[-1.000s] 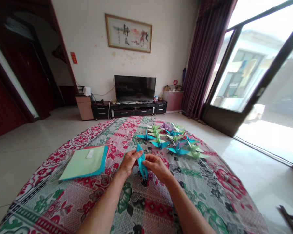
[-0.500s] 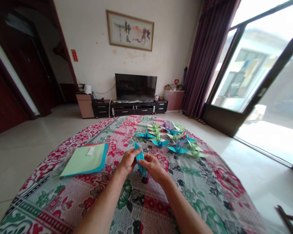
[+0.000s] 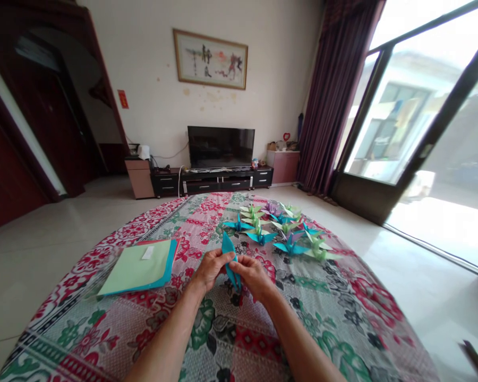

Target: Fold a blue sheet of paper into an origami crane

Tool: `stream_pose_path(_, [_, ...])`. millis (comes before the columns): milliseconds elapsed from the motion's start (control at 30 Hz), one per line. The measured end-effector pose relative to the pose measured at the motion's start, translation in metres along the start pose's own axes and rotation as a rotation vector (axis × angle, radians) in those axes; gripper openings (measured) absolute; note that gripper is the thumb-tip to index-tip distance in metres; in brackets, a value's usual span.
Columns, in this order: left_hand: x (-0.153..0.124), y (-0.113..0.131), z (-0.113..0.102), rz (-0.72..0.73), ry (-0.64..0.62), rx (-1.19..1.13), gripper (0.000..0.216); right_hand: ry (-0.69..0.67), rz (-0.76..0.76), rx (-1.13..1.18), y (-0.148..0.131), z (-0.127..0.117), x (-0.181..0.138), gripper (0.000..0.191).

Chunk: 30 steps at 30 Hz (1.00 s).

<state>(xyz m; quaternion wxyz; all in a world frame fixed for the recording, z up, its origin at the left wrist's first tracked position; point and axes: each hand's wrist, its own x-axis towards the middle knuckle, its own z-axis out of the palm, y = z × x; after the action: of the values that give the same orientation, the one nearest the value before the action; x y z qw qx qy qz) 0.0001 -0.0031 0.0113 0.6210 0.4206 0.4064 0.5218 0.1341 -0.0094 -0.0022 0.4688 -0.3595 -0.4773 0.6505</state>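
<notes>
A narrow piece of folded blue paper [image 3: 229, 245] stands tilted between my two hands, above the patterned tablecloth. My left hand [image 3: 214, 267] pinches it from the left near its middle, thumb on top. From the right, my right hand [image 3: 250, 273] grips it with thumb and fingers close beside the left thumb. The paper's pointed top rises above my fingers, and its lower end shows below them. My fingers hide part of the folds. Several folded paper cranes [image 3: 262, 237] in blue, green and purple sit just beyond my right hand.
Left of my hands lies a stack of paper sheets [image 3: 137, 268], green on top with blue and red edges beneath, and a small white slip [image 3: 147, 252] on it. The round table has a floral tablecloth [image 3: 263, 345]. A television [image 3: 221, 147] stands against the far wall.
My thumbs have shifted closer together on the blue paper, and more of its pointed top shows. The view has tipped slightly upward. Cranes and paper stack stay in place.
</notes>
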Motion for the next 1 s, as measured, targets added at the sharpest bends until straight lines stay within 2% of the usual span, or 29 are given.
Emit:
stream_pose_path(200, [0.0049,-0.0063,-0.0002,0.057,0.083,0.039,0.027,0.000,-0.014,-0.009,0.0017,0.0013,0.0012,0.034])
stream_pose_path(400, [0.0040,-0.0032,-0.0002,0.042,0.045,0.046,0.030,-0.052,0.043,0.053,0.0034,0.0001,-0.0006,0.033])
stream_pose_path(500, [0.0041,-0.0008,0.0017,0.068,0.097,0.031,0.030,-0.085,0.071,0.053,0.0031,0.0016,-0.0021,0.033])
stream_pose_path(633, [0.0051,0.0016,0.0029,0.097,0.178,0.001,0.030,-0.089,0.022,0.037,0.0046,0.0044,-0.0012,0.033])
stream_pose_path(800, [0.0045,0.0033,0.0014,0.030,0.119,0.019,0.038,-0.053,0.002,0.026,0.0049,0.0045,-0.0021,0.032])
stream_pose_path(1000, [0.0048,0.0011,0.0029,0.101,0.169,0.149,0.040,-0.082,0.030,-0.066,0.0009,0.0047,-0.0067,0.032])
